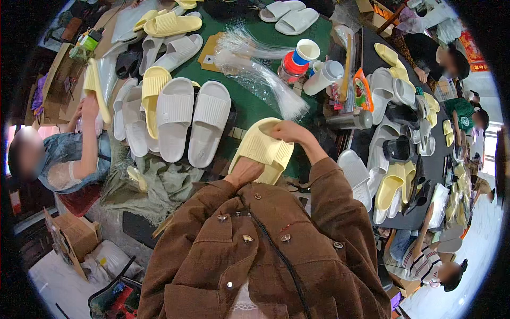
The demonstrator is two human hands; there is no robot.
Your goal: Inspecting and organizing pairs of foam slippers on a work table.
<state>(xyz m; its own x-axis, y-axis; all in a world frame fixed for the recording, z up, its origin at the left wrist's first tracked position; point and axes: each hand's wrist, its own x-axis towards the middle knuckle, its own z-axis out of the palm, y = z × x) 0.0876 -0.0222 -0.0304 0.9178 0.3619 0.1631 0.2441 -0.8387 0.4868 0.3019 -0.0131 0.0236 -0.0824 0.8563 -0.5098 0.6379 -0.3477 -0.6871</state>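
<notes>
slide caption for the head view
Right hand holds a yellow slipper, left hand against it, at a green table bearing grey slippers.

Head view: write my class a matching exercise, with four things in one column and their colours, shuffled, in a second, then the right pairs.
Column one
1. Held slipper
2. Jacket
3. Cup
4. Near table's top

Column two
A. White and blue
B. Green
C. Pale yellow
D. Brown

Right pairs: 1-C, 2-D, 3-A, 4-B
</notes>
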